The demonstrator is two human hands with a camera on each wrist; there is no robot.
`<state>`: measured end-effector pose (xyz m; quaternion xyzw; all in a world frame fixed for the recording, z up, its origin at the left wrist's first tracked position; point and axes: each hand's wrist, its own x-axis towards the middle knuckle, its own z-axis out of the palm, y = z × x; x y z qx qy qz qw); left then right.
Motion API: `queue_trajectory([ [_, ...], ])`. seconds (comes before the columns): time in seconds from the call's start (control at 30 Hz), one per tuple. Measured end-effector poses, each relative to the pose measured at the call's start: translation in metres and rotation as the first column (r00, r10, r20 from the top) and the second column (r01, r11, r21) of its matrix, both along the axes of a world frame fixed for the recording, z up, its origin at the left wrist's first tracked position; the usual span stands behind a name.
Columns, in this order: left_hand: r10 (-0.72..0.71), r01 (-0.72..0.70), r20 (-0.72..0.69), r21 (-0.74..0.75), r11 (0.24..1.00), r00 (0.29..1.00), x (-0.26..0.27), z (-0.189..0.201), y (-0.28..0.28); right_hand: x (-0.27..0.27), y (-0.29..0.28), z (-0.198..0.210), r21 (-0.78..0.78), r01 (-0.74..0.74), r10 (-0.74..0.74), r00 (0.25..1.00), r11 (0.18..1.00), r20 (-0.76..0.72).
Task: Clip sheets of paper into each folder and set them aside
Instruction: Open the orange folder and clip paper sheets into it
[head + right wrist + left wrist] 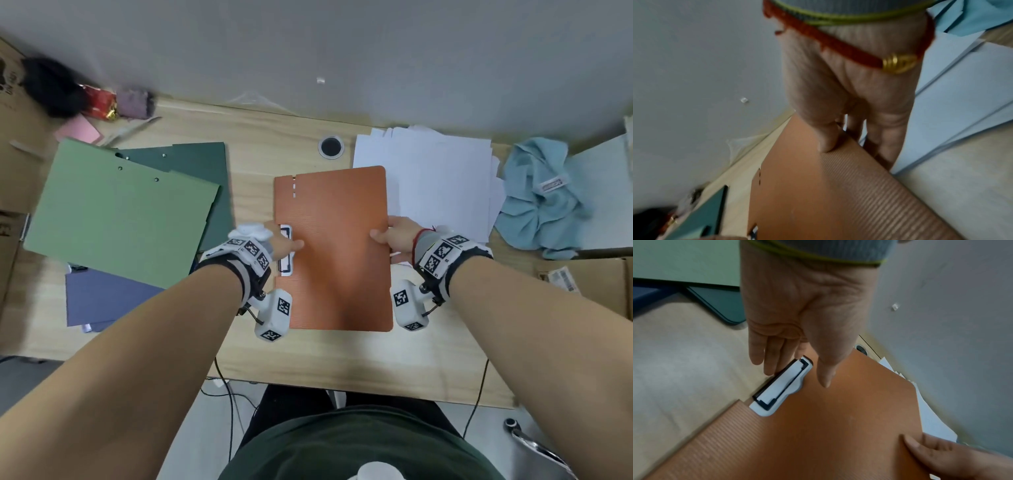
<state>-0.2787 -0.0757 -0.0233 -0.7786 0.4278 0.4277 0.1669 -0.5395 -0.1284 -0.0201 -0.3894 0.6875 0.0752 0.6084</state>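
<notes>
A closed orange folder (335, 246) (838, 426) (818, 194) lies flat at the middle of the wooden table (325, 356). Its white clip (286, 250) (783, 386) shows in a notch on the left edge. My left hand (286, 240) (797, 376) holds that edge, thumb on the cover and fingers against the clip's outer side. My right hand (383, 236) (853, 151) pinches the right edge, thumb on top and fingers underneath. A loose stack of white paper (428, 178) (951, 113) lies behind and to the right, partly under the folder.
A light green folder (120, 212) overlaps a dark green one (191, 161) and a blue-purple one (102, 294) at the left. A light blue cloth (541, 198) and a cardboard box (589, 281) sit at the right. A cable hole (330, 146) is behind the orange folder.
</notes>
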Motion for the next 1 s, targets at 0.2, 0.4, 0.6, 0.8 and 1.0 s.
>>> queue_trajectory([
  [0.2, 0.082, -0.078, 0.081, -0.057, 0.995, 0.993, 0.036, 0.039, -0.022, 0.034, -0.040, 0.022, -0.150, 0.143, -0.117, 0.979, 0.978, 0.170],
  [0.4, 0.114, -0.114, 0.000, -0.037, 0.993, 0.993, 0.072, 0.028, -0.028, 0.073, -0.061, 0.020, -0.111, 0.271, -0.239, 0.941, 0.956, 0.240],
  [0.6, 0.048, -0.056, 0.102, 0.084, 0.995, 0.994, 0.101, -0.010, -0.025, 0.099, -0.067, -0.011, -0.084, 0.199, -0.186, 0.972, 0.976, 0.146],
  [0.8, 0.024, -0.036, 0.101, 0.119, 0.992, 0.995, 0.099, 0.017, -0.041, 0.136, -0.066, -0.005, -0.115, -0.047, 0.042, 0.998, 0.992, -0.047],
  [1.0, -0.023, 0.023, 0.008, 0.080, 0.997, 1.000, 0.101, 0.006, -0.054, 0.145, -0.070, -0.013, -0.192, -0.261, 0.187, 0.924, 0.946, -0.335],
])
